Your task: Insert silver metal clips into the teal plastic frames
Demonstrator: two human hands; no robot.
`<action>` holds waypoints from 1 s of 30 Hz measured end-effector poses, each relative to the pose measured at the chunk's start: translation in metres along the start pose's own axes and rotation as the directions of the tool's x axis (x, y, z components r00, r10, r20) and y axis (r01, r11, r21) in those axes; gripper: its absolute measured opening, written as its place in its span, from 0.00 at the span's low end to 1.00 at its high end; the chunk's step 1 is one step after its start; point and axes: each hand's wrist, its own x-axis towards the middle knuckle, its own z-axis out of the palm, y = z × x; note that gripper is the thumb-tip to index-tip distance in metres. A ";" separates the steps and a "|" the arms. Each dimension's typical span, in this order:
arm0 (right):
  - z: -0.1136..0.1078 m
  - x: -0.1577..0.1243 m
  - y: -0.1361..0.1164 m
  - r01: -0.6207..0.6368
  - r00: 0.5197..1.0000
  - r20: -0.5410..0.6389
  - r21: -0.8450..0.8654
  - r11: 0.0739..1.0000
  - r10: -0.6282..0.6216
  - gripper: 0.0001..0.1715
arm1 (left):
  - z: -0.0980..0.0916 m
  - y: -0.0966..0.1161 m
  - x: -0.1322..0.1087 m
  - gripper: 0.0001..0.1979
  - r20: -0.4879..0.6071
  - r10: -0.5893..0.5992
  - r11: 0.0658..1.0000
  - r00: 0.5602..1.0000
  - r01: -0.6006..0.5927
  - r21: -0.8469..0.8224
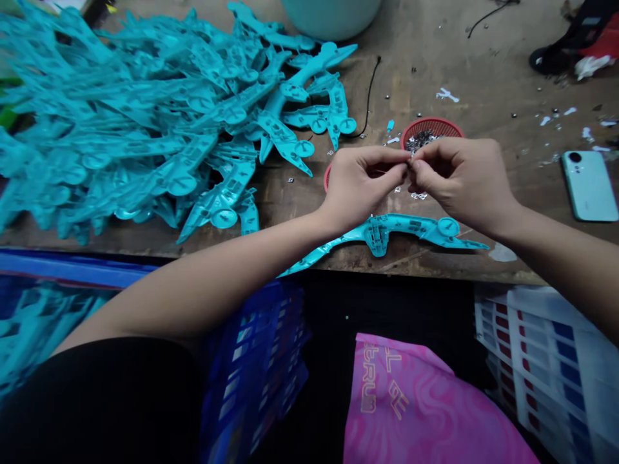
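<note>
Fingertips (402,161) pressed together like that: what have you got between them?

A tiny silvery metal piece (411,165), pinched from both sides by my left hand (360,187) and right hand (459,183). Both hands are closed in a tight pinch on it, though it's too small for me to make out its exact shape.

Why hold it up off the bench?

I'd say a piece that small is easier to control in the air, with both sets of fingers around it.

And the red mesh basket (432,127)?

It's just beyond my fingers, holding loose metal parts (420,139). Having it there probably keeps them a short reach away.

What's that under your wrists?

A turquoise moulded plastic part (387,232), lying on its own on the wooden workbench (483,84), just below my fingers. The big heap of similar parts (120,142) sits out past my left hand.

And on the other side?

A pale green phone (590,187) lies face down out past my right hand, probably placed there to stay away from the parts.
</note>
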 end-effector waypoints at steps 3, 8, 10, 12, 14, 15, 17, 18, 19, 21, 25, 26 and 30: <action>0.001 -0.001 0.006 0.132 0.991 -0.006 -0.220 0.966 -0.137 0.14 | 0.005 0.005 -0.004 0.10 -0.023 -0.122 0.985 0.992 0.118 -0.129; 0.000 -0.005 0.012 0.256 0.966 0.097 -0.520 0.815 -0.241 0.24 | 0.010 0.008 -0.004 0.10 -0.071 -0.245 0.943 0.967 0.221 -0.250; 0.001 -0.006 0.011 0.266 0.963 0.120 -0.584 0.767 -0.243 0.26 | 0.011 0.009 -0.003 0.10 -0.079 -0.262 0.936 0.962 0.233 -0.266; 0.002 -0.007 0.008 0.268 0.961 0.119 -0.631 0.728 -0.250 0.27 | 0.012 0.011 -0.003 0.10 -0.085 -0.274 0.932 0.958 0.243 -0.268; 0.003 -0.006 0.004 0.261 0.960 0.113 -0.690 0.675 -0.255 0.31 | 0.012 0.014 -0.003 0.09 -0.081 -0.284 0.928 0.955 0.253 -0.273; 0.003 -0.006 0.002 0.253 0.961 0.111 -0.719 0.648 -0.252 0.33 | 0.013 0.015 -0.003 0.09 -0.074 -0.290 0.924 0.954 0.259 -0.281; 0.002 -0.003 -0.002 0.235 0.967 0.116 -0.742 0.628 -0.225 0.33 | 0.015 0.017 -0.004 0.08 -0.056 -0.302 0.914 0.952 0.273 -0.301; 0.000 -0.001 -0.003 0.231 0.970 0.124 -0.733 0.640 -0.209 0.30 | 0.015 0.017 -0.004 0.08 -0.049 -0.311 0.908 0.949 0.282 -0.310; -0.001 0.000 -0.003 0.234 0.971 0.137 -0.711 0.663 -0.196 0.27 | 0.015 0.018 -0.005 0.08 -0.043 -0.321 0.903 0.946 0.292 -0.316; -0.005 0.002 -0.002 0.265 0.964 0.178 -0.656 0.707 -0.197 0.23 | 0.013 0.018 -0.004 0.08 -0.031 -0.339 0.894 0.940 0.312 -0.321; -0.013 0.005 0.006 0.343 0.939 0.240 -0.576 0.742 -0.248 0.20 | 0.007 0.020 -0.003 0.10 0.007 -0.347 0.895 0.938 0.333 -0.297; -0.014 0.005 0.007 0.346 0.937 0.242 -0.561 0.752 -0.252 0.20 | 0.006 0.020 -0.002 0.10 0.016 -0.346 0.898 0.938 0.336 -0.286; -0.015 0.007 0.005 0.271 0.961 0.184 -0.490 0.829 -0.206 0.18 | 0.008 0.020 -0.001 0.09 0.056 -0.330 0.909 0.942 0.333 -0.251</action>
